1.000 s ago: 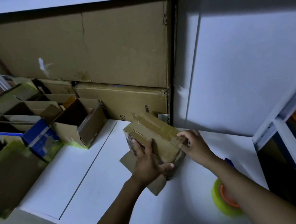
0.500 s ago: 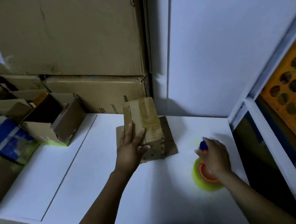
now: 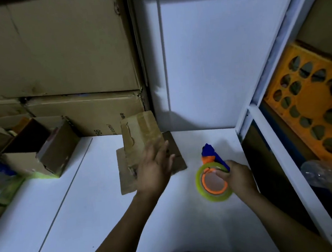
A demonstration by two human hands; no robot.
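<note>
Head view: a white shelf in dim light, with big cartons stacked along its back edge and an orange crate past its right edge. A worn, taped small box stands mid-shelf near the back edge, the left hand spread against it. The right hand pinches a yellow-green tape roll near the right edge.

Looking at a white shelf board; carrying a flat cardboard sheet mid-back, with a small taped box upright on it; holding open brown cartons at back-left, beside a blue-and-green pack at the left edge; bearing stacked big cartons along the rear-left; showing a tape dispenser right of the sheet, contact with the board unclear.
</note>
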